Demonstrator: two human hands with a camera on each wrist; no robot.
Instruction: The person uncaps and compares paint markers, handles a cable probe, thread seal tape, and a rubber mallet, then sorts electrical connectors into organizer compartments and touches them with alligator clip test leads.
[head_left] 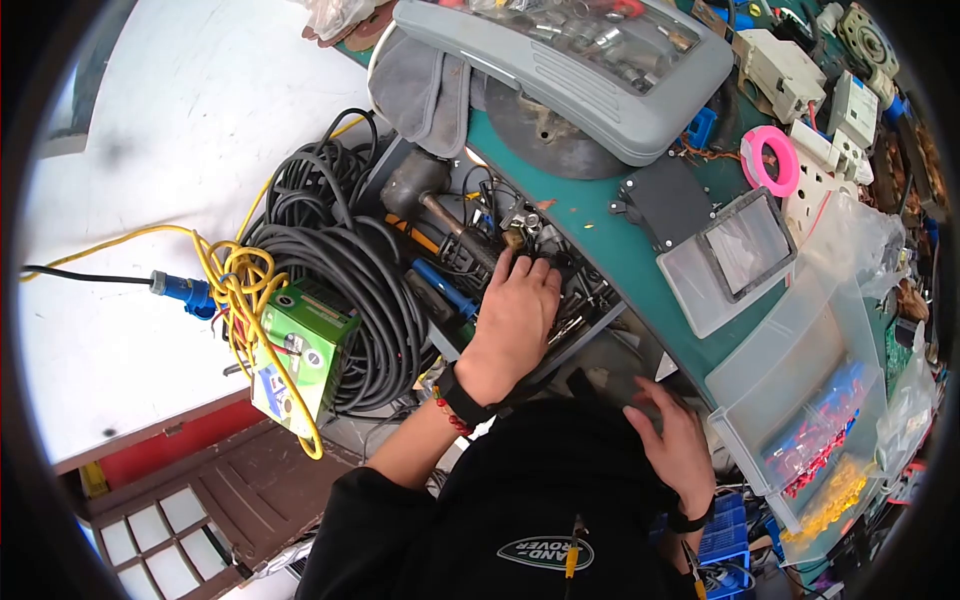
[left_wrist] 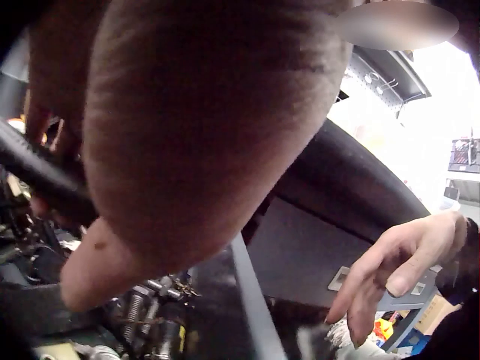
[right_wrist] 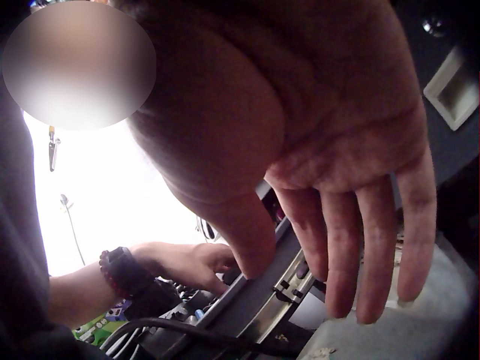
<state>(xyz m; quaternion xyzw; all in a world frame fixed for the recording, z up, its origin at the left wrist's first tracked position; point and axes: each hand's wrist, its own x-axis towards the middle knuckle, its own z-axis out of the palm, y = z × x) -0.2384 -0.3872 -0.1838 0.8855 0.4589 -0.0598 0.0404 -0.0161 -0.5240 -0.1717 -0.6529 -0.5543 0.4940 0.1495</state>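
Observation:
In the head view, my left hand [head_left: 515,315] reaches down into an open grey drawer [head_left: 590,335] packed with tools. Its fingers bend over the dark grip of a mallet [head_left: 415,182], whose rounded dark head lies toward the drawer's far left corner. Seen from the left wrist, a black handle [left_wrist: 45,172] passes between the fingers and the palm, and the thumb points down over metal parts. My right hand [head_left: 680,445] hangs in front of the bench, right of the drawer, holding nothing. Its fingers [right_wrist: 341,255] extend loosely in the right wrist view.
Coiled black cable [head_left: 345,310] and a green box [head_left: 305,345] wrapped in yellow cord lie left of the drawer. On the green bench stand a grey case [head_left: 600,75], a pink ring [head_left: 770,160] and a clear plastic box [head_left: 800,400] with red and yellow small parts.

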